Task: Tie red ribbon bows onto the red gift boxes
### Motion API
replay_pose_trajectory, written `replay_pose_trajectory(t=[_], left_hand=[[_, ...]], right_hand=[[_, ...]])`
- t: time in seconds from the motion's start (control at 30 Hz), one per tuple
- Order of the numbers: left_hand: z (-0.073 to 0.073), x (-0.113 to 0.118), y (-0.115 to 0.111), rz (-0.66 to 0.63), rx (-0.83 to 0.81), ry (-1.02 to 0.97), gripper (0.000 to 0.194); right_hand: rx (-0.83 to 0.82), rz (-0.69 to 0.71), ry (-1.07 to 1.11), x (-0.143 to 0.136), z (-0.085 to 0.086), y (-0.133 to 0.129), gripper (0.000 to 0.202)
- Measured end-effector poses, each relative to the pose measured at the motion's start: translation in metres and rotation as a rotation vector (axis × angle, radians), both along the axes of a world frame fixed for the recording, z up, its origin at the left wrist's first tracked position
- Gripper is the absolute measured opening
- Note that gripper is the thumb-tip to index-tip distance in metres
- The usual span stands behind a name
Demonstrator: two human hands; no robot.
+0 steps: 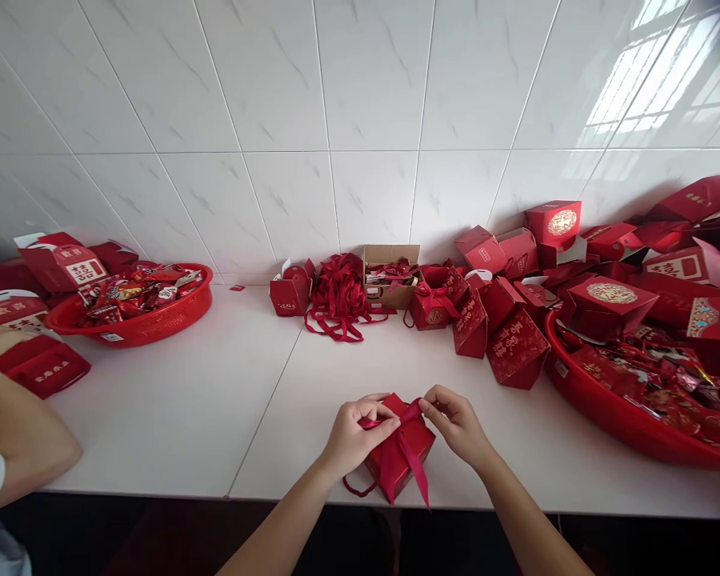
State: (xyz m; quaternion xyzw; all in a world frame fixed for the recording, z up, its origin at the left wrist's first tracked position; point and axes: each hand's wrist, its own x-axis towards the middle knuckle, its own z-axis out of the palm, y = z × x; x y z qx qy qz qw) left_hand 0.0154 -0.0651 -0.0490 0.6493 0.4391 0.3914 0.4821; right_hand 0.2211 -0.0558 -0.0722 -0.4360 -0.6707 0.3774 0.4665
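Note:
A red gift box (417, 438) sits near the front edge of the white table, with a dark red cord handle (360, 490) lying beside its left side. Across its top runs a crimson ribbon (403, 448) in a bow, its two tails hanging down over the front. My left hand (360, 436) pinches the bow's left loop close to the knot. From the other side, my right hand (453, 420) holds the right loop between thumb and forefinger. Part of the box is hidden behind my left hand.
Behind the box lie a heap of red ribbons (339, 292) and an open cardboard box (393, 300). Red baskets of wrapped sweets stand left (183, 316) and right (624, 424). Red boxes (519, 348) pile up along the right. Another person's arm (27, 424) rests at far left.

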Motion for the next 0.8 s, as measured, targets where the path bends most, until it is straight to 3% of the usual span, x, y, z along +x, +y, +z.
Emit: replay_pose_trajectory(t=[0.5, 0.6, 0.7, 0.8], left_hand=[[-0.005, 0.002, -0.001, 0.102, 0.016, 0.024, 0.051], [-0.004, 0.004, -0.001, 0.134, 0.023, 0.007, 0.042], [0.0, 0.005, -0.002, 0.14, -0.042, -0.046, 0.019], [0.004, 0.004, -0.004, 0.116, -0.16, -0.185, 0.02]], right_hand=[[0.058, -0.156, 0.004, -0.008, -0.003, -0.004, 0.04], [0.016, -0.174, -0.009, -0.009, -0.008, 0.0, 0.041], [-0.017, -0.21, -0.017, -0.006, -0.006, 0.006, 0.04], [0.016, -0.262, -0.02, -0.003, 0.006, 0.006, 0.037]])
